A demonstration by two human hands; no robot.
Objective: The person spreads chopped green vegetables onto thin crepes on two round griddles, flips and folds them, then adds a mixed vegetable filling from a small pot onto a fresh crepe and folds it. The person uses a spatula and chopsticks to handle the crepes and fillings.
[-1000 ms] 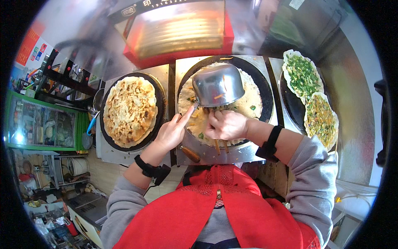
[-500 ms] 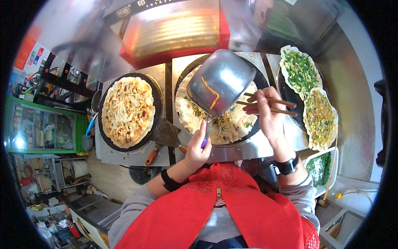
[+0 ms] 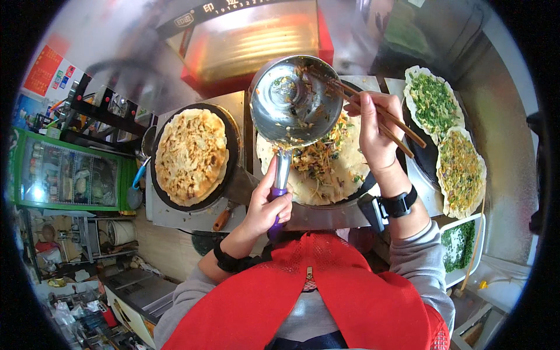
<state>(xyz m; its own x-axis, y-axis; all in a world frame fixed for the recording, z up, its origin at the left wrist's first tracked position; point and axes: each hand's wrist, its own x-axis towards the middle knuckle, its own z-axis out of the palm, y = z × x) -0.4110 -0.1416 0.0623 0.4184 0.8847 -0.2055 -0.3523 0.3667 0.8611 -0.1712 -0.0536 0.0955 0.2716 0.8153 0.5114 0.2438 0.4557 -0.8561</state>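
Note:
My left hand is wrapped round the purple-and-metal handle of a steel saucepan. Its inside faces up toward me, with scraps of vegetable filling stuck to the bottom and wall. My right hand grips a pair of wooden chopsticks, whose tips reach to the pan's right rim. Below the pan, a pale round flatbread lies on the middle griddle, with a heap of shredded vegetable filling on it. The pan hides the flatbread's far part.
A browned flatbread lies on the left griddle, beside a metal spatula with a wooden handle. Two folded filled flatbreads overlap the right griddle. A white tub of chopped greens stands at the near right. A lit red-framed warmer is behind.
The saucepan has turned from bottom-up to showing its inside. The chopsticks have moved up to its rim. More filling shows on the flatbread.

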